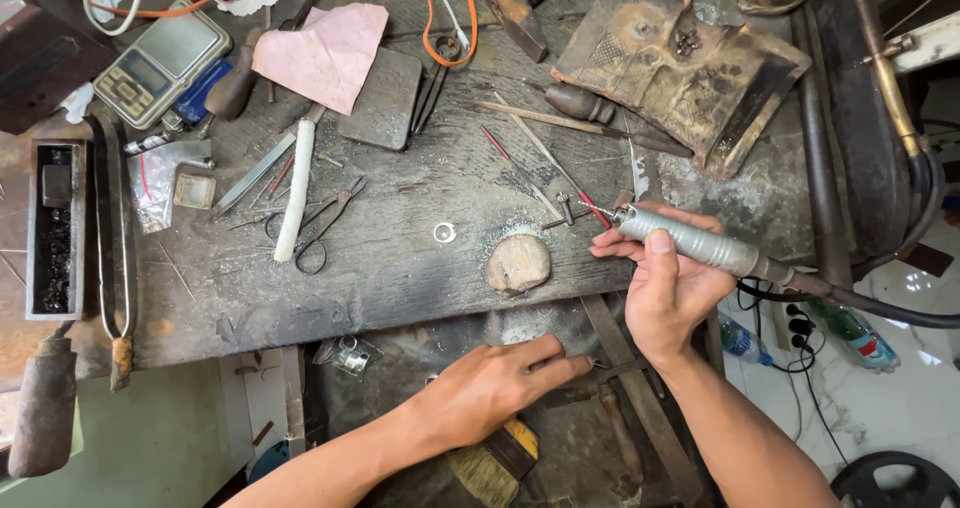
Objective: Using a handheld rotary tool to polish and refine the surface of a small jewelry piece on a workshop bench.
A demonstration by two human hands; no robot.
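The right hand (668, 288) grips a rotary handpiece (690, 243) at the bench's (400, 278) front edge, its tip idle in the air. The left hand (495, 388), fingers loosely extended and empty, gropes in the tray (400, 398) below, seemingly fetching something. A small ring (444, 232) lies mid-bench; working it would need a steady pinch first.

Grey handpiece (690, 243); pink paper (322, 53); orange cable (440, 13).

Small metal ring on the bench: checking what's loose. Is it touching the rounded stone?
Apart. The head view shows bare wood between the ring and the stone.
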